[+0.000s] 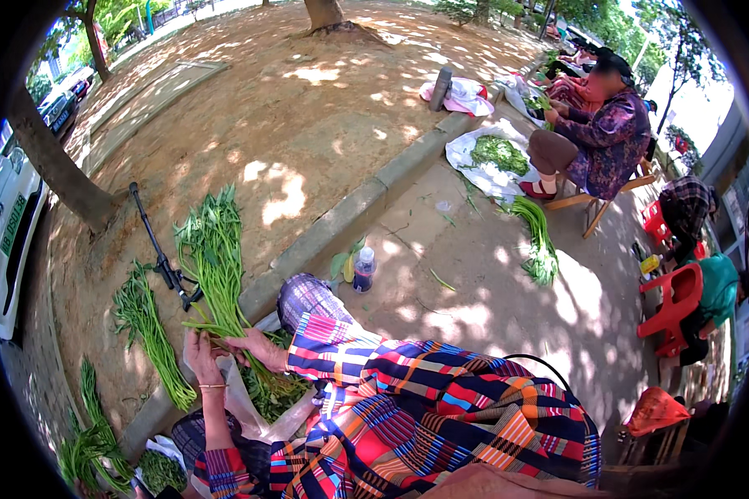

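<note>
In front of me, my left hand (201, 358) and my right hand (260, 348) are close together, both with bent fingers at the stem ends of leafy green vegetables. A large bunch of long-stemmed greens (214, 258) lies just beyond them on the dirt, leaves pointing away. Below my hands, a pale plastic bag (291, 420) lies open between my knees with picked green leaves (270, 391) in it. To the left rests a second bunch of greens (154, 333). Exactly which stems each hand pinches is partly hidden by the fingers.
A black walking cane (154, 241) lies beside the bunches. A stone curb (333, 224) runs diagonally past a dark drink bottle (364, 270). At right, a person (603, 125) sits near a white sheet (466, 154) of greens; red stools (670, 308) stand farther right.
</note>
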`<control>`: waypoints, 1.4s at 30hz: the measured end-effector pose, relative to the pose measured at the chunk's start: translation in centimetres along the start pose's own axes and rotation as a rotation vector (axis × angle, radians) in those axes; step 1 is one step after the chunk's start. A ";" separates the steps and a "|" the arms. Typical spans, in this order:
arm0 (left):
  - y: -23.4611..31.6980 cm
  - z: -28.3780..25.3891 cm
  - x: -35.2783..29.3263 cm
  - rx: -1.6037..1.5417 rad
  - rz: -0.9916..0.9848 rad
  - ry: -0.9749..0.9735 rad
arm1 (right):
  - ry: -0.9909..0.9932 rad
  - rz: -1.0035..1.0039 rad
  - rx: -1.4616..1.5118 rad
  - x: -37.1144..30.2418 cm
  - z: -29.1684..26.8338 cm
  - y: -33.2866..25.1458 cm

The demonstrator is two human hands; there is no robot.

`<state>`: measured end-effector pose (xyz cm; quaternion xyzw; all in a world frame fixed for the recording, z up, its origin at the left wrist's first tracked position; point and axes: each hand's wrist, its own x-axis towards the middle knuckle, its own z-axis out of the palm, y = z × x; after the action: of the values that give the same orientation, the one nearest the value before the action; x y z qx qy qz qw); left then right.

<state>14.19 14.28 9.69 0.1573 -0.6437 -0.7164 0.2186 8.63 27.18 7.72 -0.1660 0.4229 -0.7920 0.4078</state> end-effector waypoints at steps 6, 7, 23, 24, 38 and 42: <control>0.9 0.4 -0.2 0.011 0.010 0.016 | 0.029 0.066 -0.024 0.1 0.0 0.4; 1.1 0.2 -0.2 0.014 0.010 0.028 | 0.017 0.059 -0.026 0.1 0.1 0.4; 1.6 -0.6 -1.0 0.094 0.074 0.142 | -0.042 0.061 -0.105 0.0 0.8 0.6; 1.4 -0.8 -1.0 0.076 0.056 0.147 | -0.028 0.067 -0.066 -0.1 0.7 0.8; -0.4 0.3 0.6 -0.089 -0.067 0.079 | 0.098 0.043 -0.028 -0.1 -1.0 1.9; -1.3 0.7 1.1 -0.123 -0.078 0.071 | 0.186 0.015 -0.004 -0.4 -1.5 1.7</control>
<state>12.72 14.42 8.59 0.1937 -0.5838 -0.7564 0.2224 8.82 27.72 5.47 -0.0893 0.4617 -0.8002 0.3722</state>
